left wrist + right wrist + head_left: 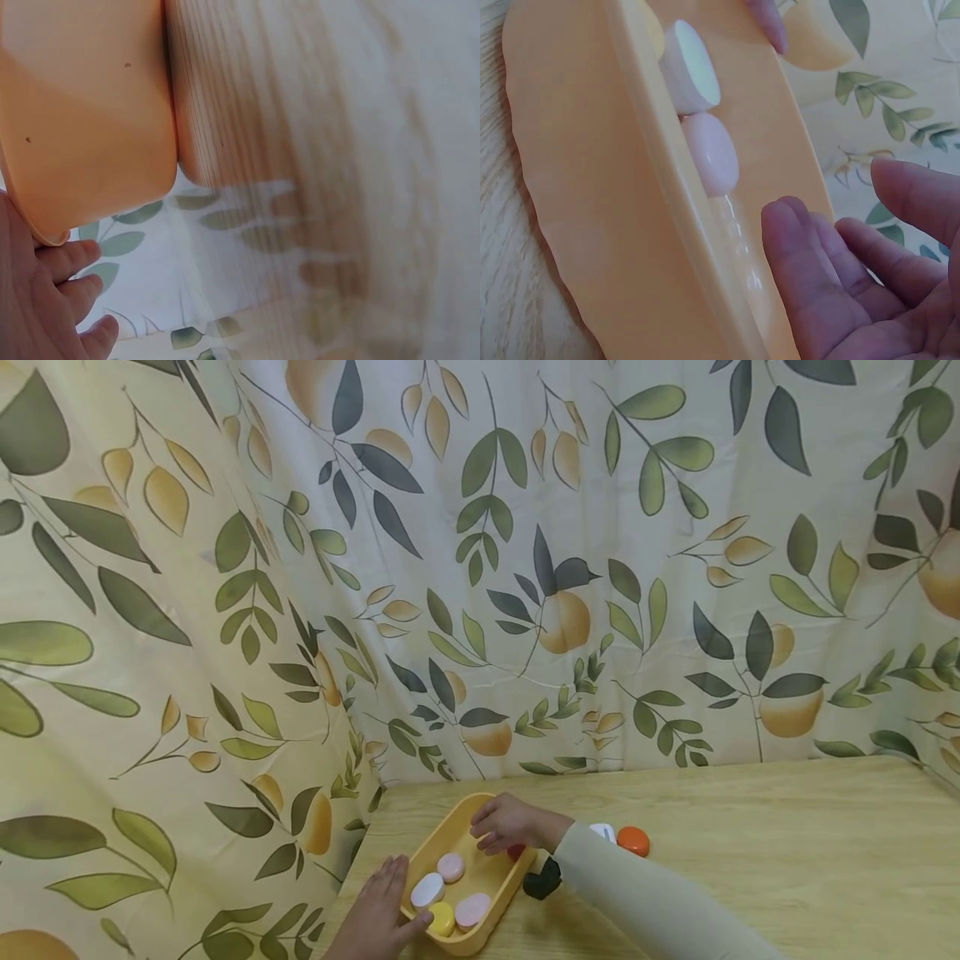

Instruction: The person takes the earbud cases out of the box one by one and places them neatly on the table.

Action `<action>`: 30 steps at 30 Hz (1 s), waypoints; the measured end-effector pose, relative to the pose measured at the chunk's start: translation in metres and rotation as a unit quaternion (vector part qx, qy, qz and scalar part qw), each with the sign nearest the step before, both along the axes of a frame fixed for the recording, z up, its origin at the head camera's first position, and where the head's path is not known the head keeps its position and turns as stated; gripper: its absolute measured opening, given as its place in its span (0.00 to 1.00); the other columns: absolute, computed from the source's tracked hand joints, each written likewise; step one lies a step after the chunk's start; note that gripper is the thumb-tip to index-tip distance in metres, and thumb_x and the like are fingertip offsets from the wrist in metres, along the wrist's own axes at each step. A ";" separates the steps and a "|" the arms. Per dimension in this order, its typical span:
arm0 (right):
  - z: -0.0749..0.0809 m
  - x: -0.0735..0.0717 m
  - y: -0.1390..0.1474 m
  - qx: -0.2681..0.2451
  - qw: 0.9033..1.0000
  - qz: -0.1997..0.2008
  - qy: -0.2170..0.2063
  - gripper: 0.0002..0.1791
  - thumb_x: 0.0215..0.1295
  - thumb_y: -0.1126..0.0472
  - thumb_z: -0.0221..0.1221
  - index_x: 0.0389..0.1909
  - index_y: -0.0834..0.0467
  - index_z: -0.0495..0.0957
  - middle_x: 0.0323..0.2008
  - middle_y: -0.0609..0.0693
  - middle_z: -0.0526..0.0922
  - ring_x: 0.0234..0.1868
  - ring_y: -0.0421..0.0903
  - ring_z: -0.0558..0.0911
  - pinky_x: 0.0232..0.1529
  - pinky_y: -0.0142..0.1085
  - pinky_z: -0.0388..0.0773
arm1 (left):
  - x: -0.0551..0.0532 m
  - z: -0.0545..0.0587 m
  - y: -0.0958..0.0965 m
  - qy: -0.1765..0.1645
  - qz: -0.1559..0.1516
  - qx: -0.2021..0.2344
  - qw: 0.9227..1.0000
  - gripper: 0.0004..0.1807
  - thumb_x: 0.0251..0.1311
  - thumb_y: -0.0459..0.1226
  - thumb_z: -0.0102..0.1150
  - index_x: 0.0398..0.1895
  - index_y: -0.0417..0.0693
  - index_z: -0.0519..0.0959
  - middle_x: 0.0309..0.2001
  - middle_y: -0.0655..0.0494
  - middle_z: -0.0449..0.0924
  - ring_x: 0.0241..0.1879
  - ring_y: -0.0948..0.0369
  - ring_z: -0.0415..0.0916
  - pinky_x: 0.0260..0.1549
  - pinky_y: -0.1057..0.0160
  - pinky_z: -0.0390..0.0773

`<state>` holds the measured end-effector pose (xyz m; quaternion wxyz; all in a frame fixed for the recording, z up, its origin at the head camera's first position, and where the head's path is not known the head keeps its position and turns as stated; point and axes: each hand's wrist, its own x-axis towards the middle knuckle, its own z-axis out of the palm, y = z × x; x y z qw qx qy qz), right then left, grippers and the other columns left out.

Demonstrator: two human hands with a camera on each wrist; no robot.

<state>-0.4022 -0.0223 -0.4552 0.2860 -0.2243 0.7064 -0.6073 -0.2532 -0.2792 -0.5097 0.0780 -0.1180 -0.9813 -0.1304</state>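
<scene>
A yellow-orange oblong container (491, 935) stands on the table with several rounded pieces in it. Inside lie a round pink piece (451, 867), a white one (427, 891), a yellow one (442, 919) and a pale pink oval (473, 911). My left hand (378, 910) rests against the container's left rim, its fingers along the side and its thumb over the edge close to the yellow piece. Over the far end, my right hand (510, 824) hovers with relaxed fingers and holds nothing, as the right wrist view shows. A red piece (515, 852) peeks out below it.
Right of the container, a black object (542, 881) lies beside its wall, partly behind my sleeve. Further right are an orange-red round piece (633, 841) and a white piece (603, 832). A leaf-patterned curtain (420, 610) hangs behind the wooden table (787, 843) and to its left.
</scene>
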 end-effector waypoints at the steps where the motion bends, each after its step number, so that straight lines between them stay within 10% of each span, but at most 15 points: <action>1: -0.001 0.000 -0.001 0.001 1.000 -0.004 0.000 0.20 0.63 0.69 0.61 0.53 0.76 0.73 0.46 0.67 0.80 0.44 0.62 0.83 0.39 0.46 0.83 | 0.000 0.000 0.000 -0.001 -0.001 0.000 1.000 0.48 0.66 0.62 0.48 0.72 0.30 0.57 0.71 0.37 0.57 0.70 0.41 0.52 0.63 0.37 0.56; 30: -0.015 0.014 -0.028 0.075 0.997 -0.023 0.025 0.13 0.59 0.70 0.63 0.43 0.72 0.76 0.36 0.57 0.79 0.37 0.58 0.83 0.38 0.47 0.83 | -0.005 0.008 -0.003 0.007 -0.008 -0.061 0.998 0.49 0.63 0.65 0.48 0.71 0.33 0.61 0.71 0.40 0.60 0.70 0.43 0.55 0.64 0.40 0.56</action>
